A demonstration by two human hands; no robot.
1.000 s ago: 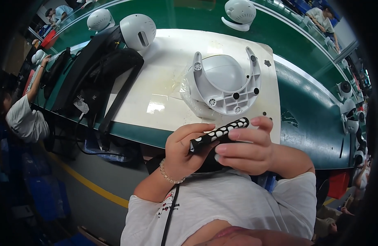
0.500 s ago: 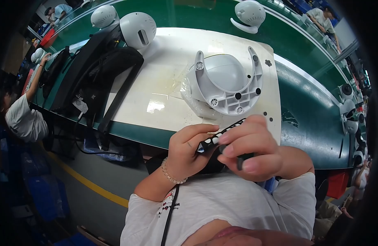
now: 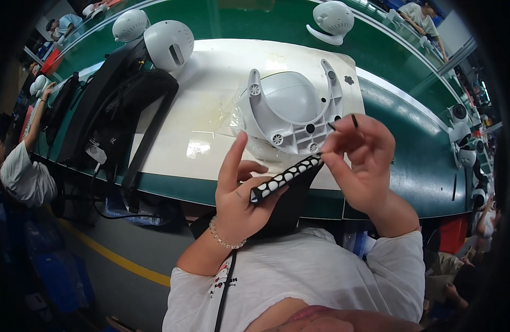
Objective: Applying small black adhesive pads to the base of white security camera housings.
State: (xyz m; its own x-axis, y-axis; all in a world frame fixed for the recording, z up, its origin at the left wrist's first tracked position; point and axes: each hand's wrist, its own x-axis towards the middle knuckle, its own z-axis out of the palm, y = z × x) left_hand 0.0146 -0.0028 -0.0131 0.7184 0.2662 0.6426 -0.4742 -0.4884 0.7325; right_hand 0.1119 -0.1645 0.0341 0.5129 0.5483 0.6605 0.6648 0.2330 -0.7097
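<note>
The left hand [image 3: 241, 191] holds a black strip [image 3: 285, 178] with white dots in a narrow grip, index finger now raised straight. The right hand [image 3: 360, 160] has lifted off the strip's middle and pinches its right end, a thin black pin [image 3: 354, 120] held between its upper fingers. The strip sits near the white housing [image 3: 293, 110] on the white mat [image 3: 199, 127]

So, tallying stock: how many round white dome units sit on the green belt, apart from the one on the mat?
3: two at the mat's far left corner, one beyond its far edge. Others may be hidden.
</note>
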